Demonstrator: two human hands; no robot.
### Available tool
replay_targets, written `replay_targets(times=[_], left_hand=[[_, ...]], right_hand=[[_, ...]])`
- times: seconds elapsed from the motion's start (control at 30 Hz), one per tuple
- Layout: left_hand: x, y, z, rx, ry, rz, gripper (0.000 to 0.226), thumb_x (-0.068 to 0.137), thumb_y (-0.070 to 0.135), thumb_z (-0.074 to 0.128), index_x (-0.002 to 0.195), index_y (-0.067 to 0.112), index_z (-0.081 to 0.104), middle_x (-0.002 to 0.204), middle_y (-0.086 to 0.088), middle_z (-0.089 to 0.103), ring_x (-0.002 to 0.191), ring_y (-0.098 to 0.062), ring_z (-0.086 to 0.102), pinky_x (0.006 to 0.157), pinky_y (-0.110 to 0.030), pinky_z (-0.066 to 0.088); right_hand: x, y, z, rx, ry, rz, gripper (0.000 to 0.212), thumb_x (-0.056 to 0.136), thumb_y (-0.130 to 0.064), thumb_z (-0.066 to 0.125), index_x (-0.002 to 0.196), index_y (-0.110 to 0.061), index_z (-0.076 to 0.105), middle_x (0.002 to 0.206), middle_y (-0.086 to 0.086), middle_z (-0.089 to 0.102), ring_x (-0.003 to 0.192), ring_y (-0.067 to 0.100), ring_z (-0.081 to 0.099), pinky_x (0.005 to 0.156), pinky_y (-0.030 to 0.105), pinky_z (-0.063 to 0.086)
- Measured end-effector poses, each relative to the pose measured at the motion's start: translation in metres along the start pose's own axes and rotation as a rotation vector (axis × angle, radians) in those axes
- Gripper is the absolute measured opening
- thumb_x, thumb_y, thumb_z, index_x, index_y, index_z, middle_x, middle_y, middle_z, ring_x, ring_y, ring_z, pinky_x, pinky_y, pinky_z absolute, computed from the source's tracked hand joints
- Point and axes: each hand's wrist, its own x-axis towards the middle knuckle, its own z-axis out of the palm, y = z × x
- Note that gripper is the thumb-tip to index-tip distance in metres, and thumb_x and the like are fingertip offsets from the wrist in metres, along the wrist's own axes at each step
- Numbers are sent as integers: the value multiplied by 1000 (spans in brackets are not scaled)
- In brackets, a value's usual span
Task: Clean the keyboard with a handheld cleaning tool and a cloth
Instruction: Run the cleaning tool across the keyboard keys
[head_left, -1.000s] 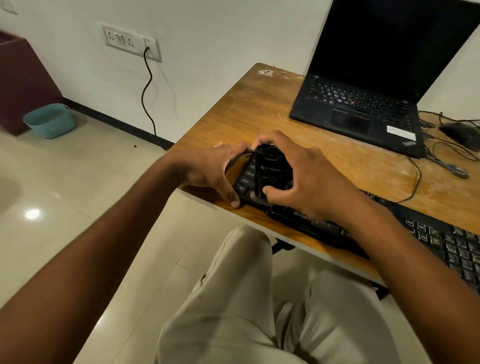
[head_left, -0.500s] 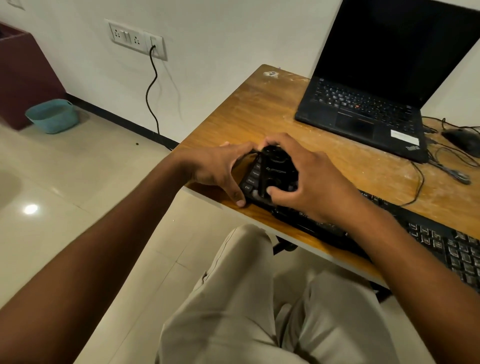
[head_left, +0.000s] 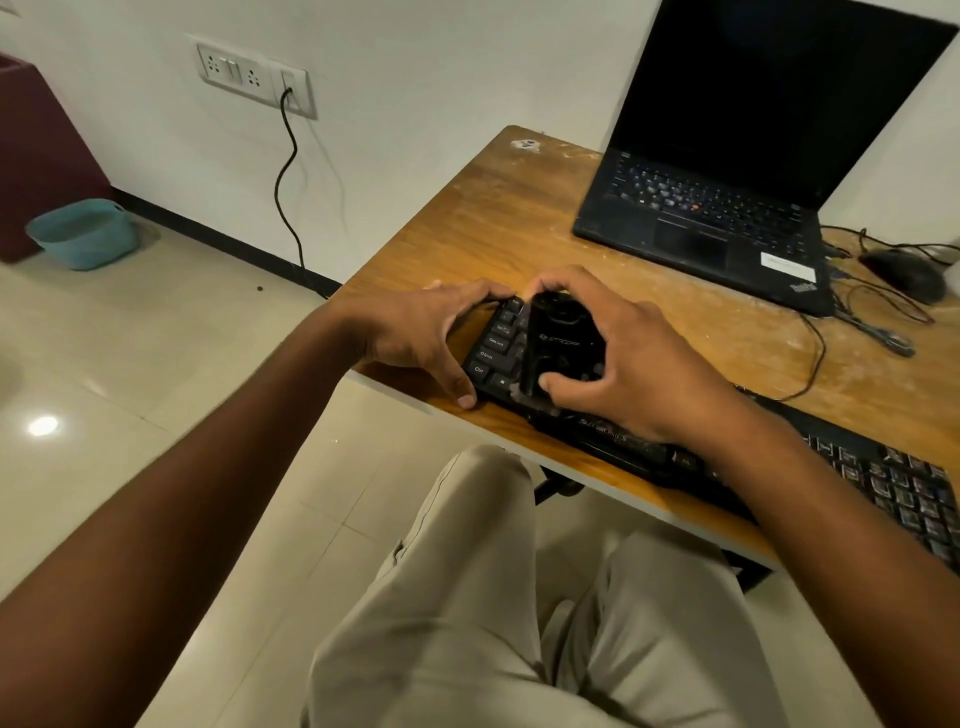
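At 6 o'clock on the desk (head_left: 519, 218), along its near edge: keyboard (head_left: 883, 483), with tool (head_left: 563, 345) on its left-end keys. Right hand (head_left: 628, 364) wrapped round the tool, thumb low on its body; left hand (head_left: 421, 332) pinching the keyboard's left end, steadying. Probably mid-cleaning; right-hand keys likely untouched, no cloth visible. Desk corner just left; open room toward 3 o'clock. Laptop (head_left: 727, 208) at 1 o'clock, well apart.
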Motion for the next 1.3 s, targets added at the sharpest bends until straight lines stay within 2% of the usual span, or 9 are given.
replay_targets(times=[0.13,0.33,0.43,0.63,0.73,0.9,1.03,1.2,1.3], left_hand=[[1,-2,0,3,-2,-20,127,55,33,100,151,57,20,130,21,39,127,-19,38,115,-54,37],[2,-3,2,-3,-15,-2,120,48,48,98,143,61,27,131,23,42,137,-26,34,117,-58,34],[3,-6,3,-5,-13,-6,125,45,56,98,147,55,26,126,31,41,148,-34,24,121,-61,25],[6,-6,1,3,-6,-13,123,46,46,99,143,62,26,135,12,43,130,-22,39,114,-55,38],[4,-5,0,5,8,-26,129,48,43,100,147,64,20,140,6,39,127,-22,42,113,-54,40],[1,-1,1,-8,-5,-7,120,54,35,100,147,55,26,133,12,43,123,-16,44,111,-52,43],[-1,2,1,-8,-9,-15,110,57,33,99,139,56,30,127,23,42,122,-10,42,115,-52,39],[1,-1,2,-11,-10,-31,125,51,40,99,146,62,22,138,13,41,135,-24,34,118,-57,33],[1,-1,2,-11,-8,-39,128,50,43,98,148,63,19,145,10,39,141,-26,27,120,-58,26]], right_hand=[[-11,3,-25,-105,-107,35,67,82,-17,81,122,-55,44,105,-14,64,86,7,67,66,28,63],[14,-6,-2,54,119,-101,66,84,-12,80,133,-39,44,110,-4,61,83,7,67,58,20,57],[22,-7,16,72,98,-154,64,85,-12,79,135,-32,45,107,-2,61,82,7,66,59,20,57],[3,6,-14,-74,-85,14,68,83,-15,80,126,-52,43,105,-15,61,85,7,66,59,20,58],[-1,5,-28,-81,-86,14,68,82,-14,81,127,-50,45,106,-20,60,87,2,65,61,16,57],[20,-3,-6,67,102,-92,66,84,-13,80,132,-41,44,110,-12,59,88,5,65,60,20,58],[21,0,11,41,52,-120,64,86,-14,78,134,-37,43,106,-4,62,82,7,67,60,21,58],[2,14,-21,-26,-81,7,66,83,-12,80,127,-48,46,105,-13,64,83,7,67,58,23,59],[4,11,-29,9,-43,14,66,83,-11,81,126,-47,47,105,-14,62,79,3,66,53,19,52]])
